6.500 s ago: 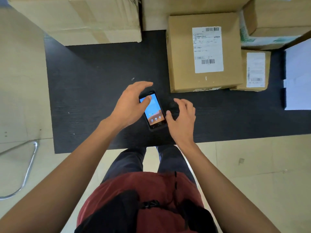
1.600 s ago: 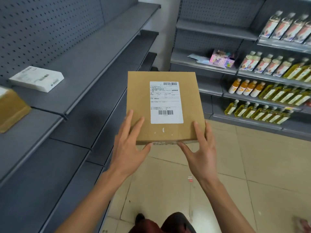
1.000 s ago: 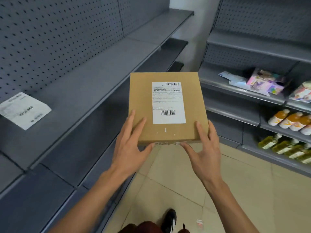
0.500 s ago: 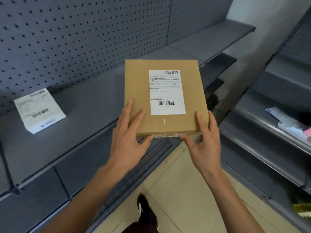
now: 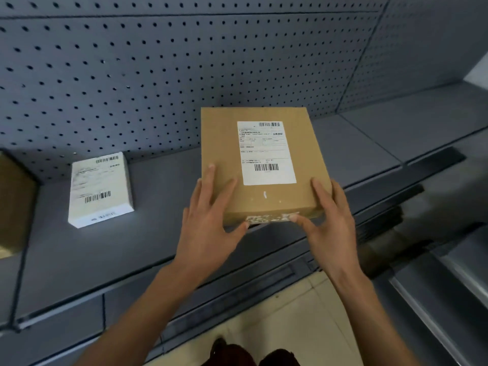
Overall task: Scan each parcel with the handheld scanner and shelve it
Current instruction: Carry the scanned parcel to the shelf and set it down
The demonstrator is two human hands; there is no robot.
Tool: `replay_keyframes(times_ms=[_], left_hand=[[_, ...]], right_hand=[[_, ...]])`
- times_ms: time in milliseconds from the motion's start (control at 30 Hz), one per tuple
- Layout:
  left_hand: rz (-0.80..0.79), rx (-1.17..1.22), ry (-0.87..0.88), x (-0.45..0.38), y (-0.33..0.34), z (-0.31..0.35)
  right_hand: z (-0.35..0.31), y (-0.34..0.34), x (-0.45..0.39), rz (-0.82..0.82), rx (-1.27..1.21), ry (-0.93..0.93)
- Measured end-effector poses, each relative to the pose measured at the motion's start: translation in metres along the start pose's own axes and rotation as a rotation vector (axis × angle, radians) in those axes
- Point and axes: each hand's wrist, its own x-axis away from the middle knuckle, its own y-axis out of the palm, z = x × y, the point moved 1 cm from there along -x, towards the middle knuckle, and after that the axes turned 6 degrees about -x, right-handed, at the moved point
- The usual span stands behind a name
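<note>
While both hands clamp its near corners, left hand [image 5: 211, 220] and right hand [image 5: 330, 220], the box [image 5: 253, 165] looks light and stiff; side edges suit gripping.

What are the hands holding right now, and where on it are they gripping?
Both hold the brown parcel by its near corners: left hand at the near left corner, right hand at the near right, fingers on top, thumbs on the near edge.

Labels on brown parcel [image 5: 264, 165] and white parcel [image 5: 100, 188] unreadable
</note>
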Motion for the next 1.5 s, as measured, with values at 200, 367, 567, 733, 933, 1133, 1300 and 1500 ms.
replay_keyframes(times_ms=[200,367,567,733,933,1133,1300,1500], left_hand=[[0.064,-0.088,-0.138,-0.016,0.009,-0.002],[0.13,-0.151,-0.271,-0.026,0.017,0.01],[0.228,-0.164,-0.344,-0.03,0.023,0.017],[0.271,-0.148,-0.367,-0.032,0.025,0.02],[0.246,-0.125,-0.373,-0.036,0.014,0.01],[0.247,-0.119,-0.357,-0.036,0.015,0.01],[0.19,-0.2,-0.363,-0.034,0.013,0.012],[0.188,-0.314,-0.361,-0.026,0.016,0.017]], right_hand=[[0.014,0.015,-0.052,-0.178,-0.016,-0.044],[0.026,0.019,-0.088,-0.302,-0.046,-0.12],[0.033,0.028,-0.109,-0.369,-0.017,-0.264],[0.037,0.029,-0.115,-0.336,-0.004,-0.378],[0.034,0.038,-0.114,-0.333,-0.031,-0.405],[0.036,0.038,-0.119,-0.33,-0.065,-0.433],[0.036,0.033,-0.125,-0.372,-0.048,-0.454],[0.034,0.019,-0.135,-0.48,0.005,-0.498]])
